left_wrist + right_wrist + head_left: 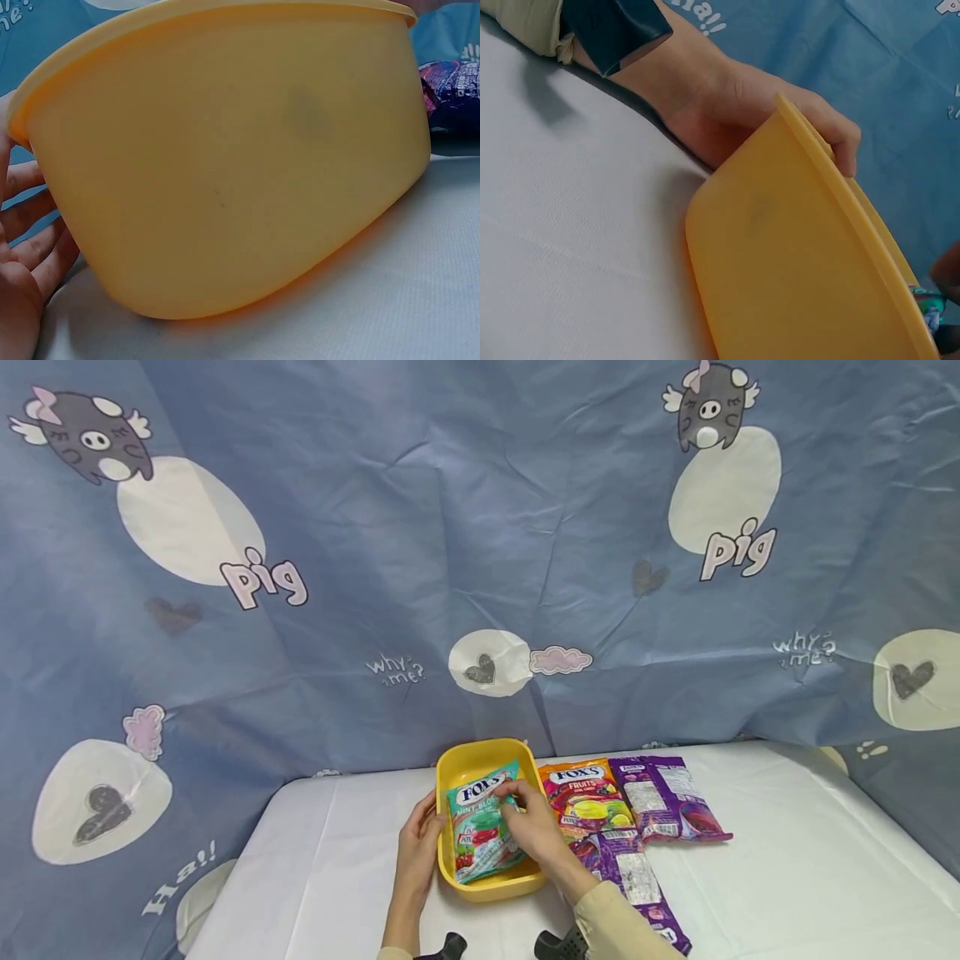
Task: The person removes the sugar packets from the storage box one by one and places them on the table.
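Note:
A yellow plastic tub [498, 891] stands on the white-covered table with a green mint candy bag [480, 827] lying in it, its FOX'S label facing up. My left hand [417, 850] holds the tub's left side. In the right wrist view the thumb of that left hand [780, 120] bends over the rim; in the left wrist view its other fingers [41, 247] lie along the outer wall. Over the tub's right side, my right hand [536, 831] pinches the green bag near its upper right edge. Only a sliver of the right hand shows in its own wrist view.
Right beside the tub lies an orange fruits candy bag [581, 789]. Purple candy bags lie around it, one farther right [678, 802] and another nearer the front [637, 877]. A blue printed cloth [480, 568] hangs behind the table [810, 852].

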A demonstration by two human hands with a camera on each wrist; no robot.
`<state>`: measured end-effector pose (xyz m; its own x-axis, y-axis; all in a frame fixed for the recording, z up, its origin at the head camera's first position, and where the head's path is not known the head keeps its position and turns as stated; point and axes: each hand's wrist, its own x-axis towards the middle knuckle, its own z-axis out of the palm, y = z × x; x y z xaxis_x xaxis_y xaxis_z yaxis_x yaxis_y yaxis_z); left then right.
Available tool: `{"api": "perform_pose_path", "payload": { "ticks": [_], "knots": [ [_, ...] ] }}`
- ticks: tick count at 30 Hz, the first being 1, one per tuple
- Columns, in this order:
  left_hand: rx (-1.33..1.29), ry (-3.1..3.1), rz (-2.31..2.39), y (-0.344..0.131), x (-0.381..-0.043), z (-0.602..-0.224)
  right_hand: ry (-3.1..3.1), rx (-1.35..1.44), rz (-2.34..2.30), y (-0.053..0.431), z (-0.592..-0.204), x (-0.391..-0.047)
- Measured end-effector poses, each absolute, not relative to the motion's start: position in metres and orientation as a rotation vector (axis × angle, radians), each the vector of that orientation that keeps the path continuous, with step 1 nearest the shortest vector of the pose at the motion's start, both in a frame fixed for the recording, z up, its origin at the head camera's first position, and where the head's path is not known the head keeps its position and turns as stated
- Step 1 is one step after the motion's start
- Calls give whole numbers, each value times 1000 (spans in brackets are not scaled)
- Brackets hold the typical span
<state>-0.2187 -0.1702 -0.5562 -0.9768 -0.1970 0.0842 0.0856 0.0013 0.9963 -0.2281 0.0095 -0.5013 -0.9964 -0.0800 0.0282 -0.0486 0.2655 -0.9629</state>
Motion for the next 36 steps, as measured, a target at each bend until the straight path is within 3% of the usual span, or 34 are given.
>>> {"api": "perform_pose_path", "payload": {
  "ticks": [17, 36],
  "knots": [
    [147, -2056, -2116, -168, -219, -554, 2485, -353, -1767, 19, -501, -225],
    [185, -2082, -2076, -169, -220, -554, 2368, -280, -1966, 19, -469, -207]
  ]
}}
